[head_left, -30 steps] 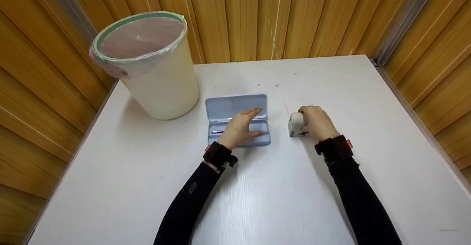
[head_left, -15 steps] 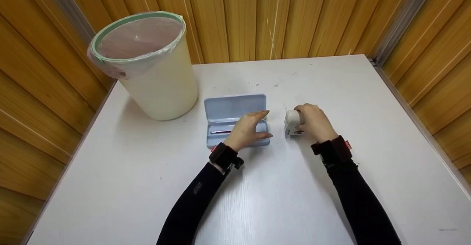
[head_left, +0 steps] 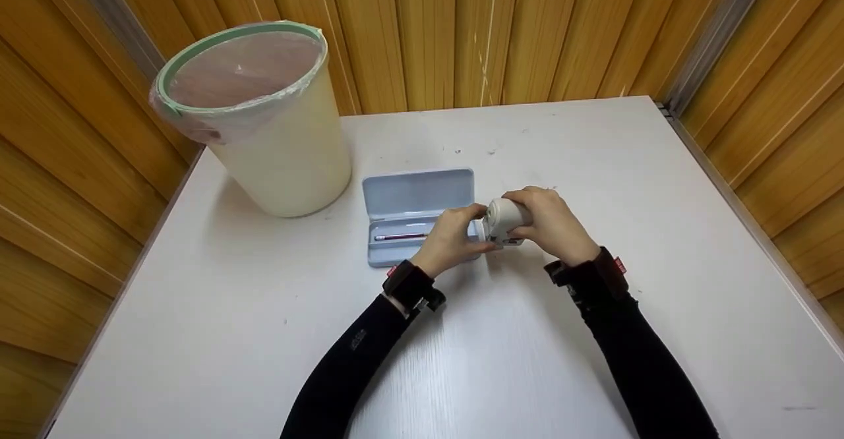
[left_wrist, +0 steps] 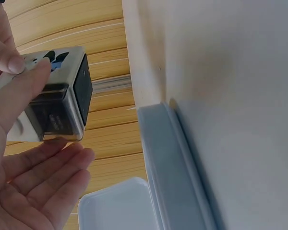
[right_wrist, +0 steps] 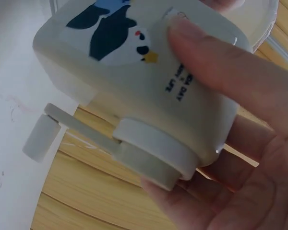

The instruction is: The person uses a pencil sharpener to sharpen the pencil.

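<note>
A small cream plastic pencil sharpener with a penguin picture and a side crank (head_left: 504, 220) is held just above the white worktop (head_left: 527, 360), close to its centre and at the 3 o'clock end of the open pale-blue pencil case (head_left: 415, 195). The right hand (head_left: 550, 225) wraps it from the 3 o'clock side, fingers curled over the body with one fingertip (right_wrist: 216, 62) pressed on the printed face. The left hand (head_left: 455, 238) meets it from 9 o'clock; in the left wrist view its thumb lies along the body and its fingers (left_wrist: 43, 172) are nearly straight under the dark front window, more cupping than clamping.

It looks light, rigid and smooth-skinned, so likely a bit slippery. The boxy body offers flat faces for a firm hold; the thin crank arm (right_wrist: 81, 127) seems the weakest part and a poor place to grip.

A red pen (head_left: 399, 236) lies in the case's tray. At 10 o'clock stands a cream bin with a green rim and clear liner (head_left: 264, 116).
</note>
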The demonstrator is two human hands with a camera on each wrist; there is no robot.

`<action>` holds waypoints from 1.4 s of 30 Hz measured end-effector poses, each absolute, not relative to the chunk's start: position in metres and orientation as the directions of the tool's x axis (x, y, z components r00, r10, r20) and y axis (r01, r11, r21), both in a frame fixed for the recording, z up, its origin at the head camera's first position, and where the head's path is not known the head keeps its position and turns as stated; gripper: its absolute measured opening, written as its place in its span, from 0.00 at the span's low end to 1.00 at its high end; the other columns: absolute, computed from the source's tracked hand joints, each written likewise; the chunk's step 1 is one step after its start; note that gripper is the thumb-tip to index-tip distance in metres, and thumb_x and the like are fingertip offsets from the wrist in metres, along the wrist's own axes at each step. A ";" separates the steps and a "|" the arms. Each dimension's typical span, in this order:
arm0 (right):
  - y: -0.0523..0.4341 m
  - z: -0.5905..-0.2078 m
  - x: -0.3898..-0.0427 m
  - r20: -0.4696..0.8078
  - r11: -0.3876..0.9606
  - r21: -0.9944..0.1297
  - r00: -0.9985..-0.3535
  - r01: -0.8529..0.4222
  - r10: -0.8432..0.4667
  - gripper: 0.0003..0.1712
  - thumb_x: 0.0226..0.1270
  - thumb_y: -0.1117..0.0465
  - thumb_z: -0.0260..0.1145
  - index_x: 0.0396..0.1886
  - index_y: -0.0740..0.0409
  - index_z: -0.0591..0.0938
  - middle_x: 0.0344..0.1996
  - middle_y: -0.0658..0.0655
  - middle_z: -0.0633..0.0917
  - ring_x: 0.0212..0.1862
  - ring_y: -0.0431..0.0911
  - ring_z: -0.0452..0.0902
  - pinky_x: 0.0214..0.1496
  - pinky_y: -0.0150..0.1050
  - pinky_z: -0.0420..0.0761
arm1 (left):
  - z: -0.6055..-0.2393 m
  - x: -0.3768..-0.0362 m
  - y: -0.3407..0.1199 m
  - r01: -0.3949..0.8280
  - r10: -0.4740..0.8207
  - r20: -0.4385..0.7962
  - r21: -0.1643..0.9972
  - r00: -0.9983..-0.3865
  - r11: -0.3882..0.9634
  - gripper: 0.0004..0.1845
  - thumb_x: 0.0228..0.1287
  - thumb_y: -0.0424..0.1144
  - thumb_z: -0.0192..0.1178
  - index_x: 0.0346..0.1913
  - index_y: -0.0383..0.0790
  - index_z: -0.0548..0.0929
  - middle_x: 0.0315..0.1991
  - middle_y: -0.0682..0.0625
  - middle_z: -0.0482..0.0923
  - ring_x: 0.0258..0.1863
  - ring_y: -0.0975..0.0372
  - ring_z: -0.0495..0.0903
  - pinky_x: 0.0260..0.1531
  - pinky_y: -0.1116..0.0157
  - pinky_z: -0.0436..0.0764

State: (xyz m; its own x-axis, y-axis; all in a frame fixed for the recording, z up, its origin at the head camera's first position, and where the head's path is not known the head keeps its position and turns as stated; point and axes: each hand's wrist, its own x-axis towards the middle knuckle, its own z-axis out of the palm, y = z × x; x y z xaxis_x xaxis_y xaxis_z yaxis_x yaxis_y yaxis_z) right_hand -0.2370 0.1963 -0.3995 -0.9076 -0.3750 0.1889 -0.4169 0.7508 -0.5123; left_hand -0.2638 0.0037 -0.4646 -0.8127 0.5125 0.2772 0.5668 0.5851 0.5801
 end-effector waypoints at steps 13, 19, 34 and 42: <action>0.192 -0.400 -0.236 0.194 0.737 -0.515 -0.897 -0.438 -0.397 0.29 0.48 0.73 0.77 0.54 0.69 0.82 0.48 0.70 0.84 0.53 0.63 0.80 0.58 0.60 0.78 | -0.470 -0.270 -0.002 0.557 0.527 0.311 0.722 -0.791 0.410 0.24 0.51 0.38 0.76 0.48 0.31 0.80 0.46 0.42 0.86 0.48 0.55 0.86 0.55 0.63 0.84; 0.191 -0.402 -0.235 0.200 0.747 -0.499 -0.897 -0.439 -0.394 0.28 0.47 0.73 0.77 0.52 0.69 0.82 0.47 0.70 0.85 0.50 0.62 0.81 0.55 0.59 0.80 | -0.472 -0.272 -0.003 0.554 0.548 0.301 0.741 -0.780 0.380 0.23 0.52 0.34 0.75 0.49 0.30 0.80 0.48 0.40 0.86 0.49 0.53 0.86 0.56 0.61 0.83; 0.184 -0.405 -0.231 0.219 0.866 -0.392 -0.946 -0.310 -0.239 0.26 0.53 0.55 0.77 0.41 0.73 0.82 0.32 0.67 0.84 0.34 0.57 0.80 0.33 0.51 0.80 | -0.475 -0.272 -0.001 0.528 0.585 0.271 0.784 -0.764 0.326 0.22 0.58 0.32 0.71 0.55 0.31 0.82 0.53 0.41 0.84 0.52 0.56 0.85 0.56 0.68 0.81; 0.178 -0.412 -0.231 0.292 0.880 -0.405 -0.947 -0.247 -0.132 0.30 0.53 0.49 0.76 0.34 0.75 0.79 0.28 0.69 0.83 0.29 0.60 0.81 0.29 0.53 0.82 | -0.474 -0.266 0.006 0.538 0.522 0.293 0.736 -0.801 0.411 0.33 0.48 0.44 0.78 0.57 0.34 0.80 0.52 0.44 0.85 0.53 0.60 0.84 0.56 0.71 0.80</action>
State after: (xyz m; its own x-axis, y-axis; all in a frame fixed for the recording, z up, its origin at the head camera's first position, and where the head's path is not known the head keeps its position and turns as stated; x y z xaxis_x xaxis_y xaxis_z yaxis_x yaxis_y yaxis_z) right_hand -0.2315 0.1778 -0.4121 -0.9474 -0.1321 0.2916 -0.2473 0.8804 -0.4047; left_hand -0.2662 0.0056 -0.4745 -0.8008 0.5223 0.2932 0.5376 0.4109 0.7363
